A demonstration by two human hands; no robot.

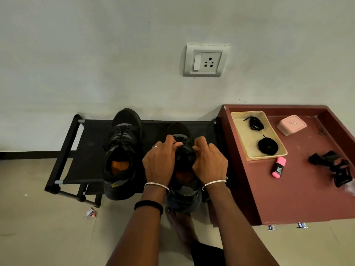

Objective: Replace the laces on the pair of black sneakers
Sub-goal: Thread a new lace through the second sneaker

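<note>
While one black sneaker (123,143) sits laced at the left of a low black rack (88,160), a person's left hand (159,164) and right hand (209,162), fingers curled, both grip the second sneaker (178,129) at its lacing beside it; farther right, spare black laces (268,145) lie in a beige tray (247,144) on a red table (297,189).

Black left sneaker (122,150) and right sneaker (179,131) stand side by side, toes to the wall; two coiled laces (268,146) lie nearby.

Labels on the pink highlighter (279,167) and pink box (291,124) are illegible.
</note>
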